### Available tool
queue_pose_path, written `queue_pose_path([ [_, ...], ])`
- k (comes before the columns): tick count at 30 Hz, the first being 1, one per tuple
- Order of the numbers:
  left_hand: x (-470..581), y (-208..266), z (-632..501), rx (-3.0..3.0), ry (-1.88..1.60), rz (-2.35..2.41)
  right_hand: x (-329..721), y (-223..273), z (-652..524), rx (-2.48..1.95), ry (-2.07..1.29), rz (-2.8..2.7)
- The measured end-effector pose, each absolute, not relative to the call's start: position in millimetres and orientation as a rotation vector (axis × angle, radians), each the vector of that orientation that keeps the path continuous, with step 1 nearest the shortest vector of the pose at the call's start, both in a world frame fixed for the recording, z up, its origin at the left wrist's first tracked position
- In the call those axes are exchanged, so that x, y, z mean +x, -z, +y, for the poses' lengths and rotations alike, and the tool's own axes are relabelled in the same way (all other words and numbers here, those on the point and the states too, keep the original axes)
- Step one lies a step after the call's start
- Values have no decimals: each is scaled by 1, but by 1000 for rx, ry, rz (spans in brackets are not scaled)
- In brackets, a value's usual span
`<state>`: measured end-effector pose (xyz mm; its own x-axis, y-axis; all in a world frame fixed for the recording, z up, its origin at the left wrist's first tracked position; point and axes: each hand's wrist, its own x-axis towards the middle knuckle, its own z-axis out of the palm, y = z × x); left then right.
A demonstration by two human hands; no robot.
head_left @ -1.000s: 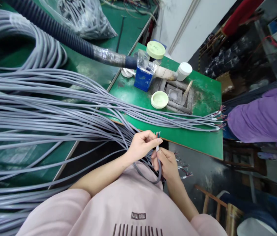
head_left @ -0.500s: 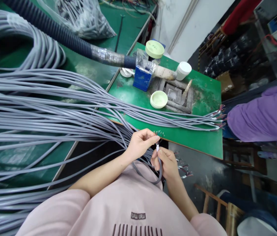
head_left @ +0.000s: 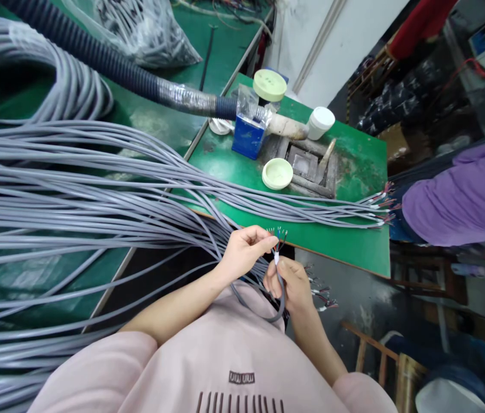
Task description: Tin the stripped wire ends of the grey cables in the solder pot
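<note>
Counter [head_left: 354, 248]: loose grey cables [head_left: 263, 207] are being supported across it.
Held cable [head_left: 282, 301]: its end is being kept upright beside the near edge, curving below.
Hands: wires are being pinched by the left hand [head_left: 246, 249]; the cable is being gripped by the right hand [head_left: 293, 281].
Wires [head_left: 279, 236]: bunched a second ago, now being fanned, so separated; red, blue, black, pale-tipped.

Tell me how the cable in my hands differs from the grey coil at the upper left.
The cable shows one loose bend; the coil winds in many loops. The cable ends in spread coloured wires beyond a white band; the coil's ends can't be made out. Your left hand and right hand hold the cable; the coil lies on a bench. Both are grey.
</note>
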<state>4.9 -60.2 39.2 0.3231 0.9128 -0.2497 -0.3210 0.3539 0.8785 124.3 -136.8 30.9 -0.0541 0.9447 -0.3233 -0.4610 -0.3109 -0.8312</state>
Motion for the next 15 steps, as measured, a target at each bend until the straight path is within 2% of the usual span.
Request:
queue_pose_path([
  [15,4,-39,-60,822,-915,880,124,-30,-137,-1108,-1601,-671],
])
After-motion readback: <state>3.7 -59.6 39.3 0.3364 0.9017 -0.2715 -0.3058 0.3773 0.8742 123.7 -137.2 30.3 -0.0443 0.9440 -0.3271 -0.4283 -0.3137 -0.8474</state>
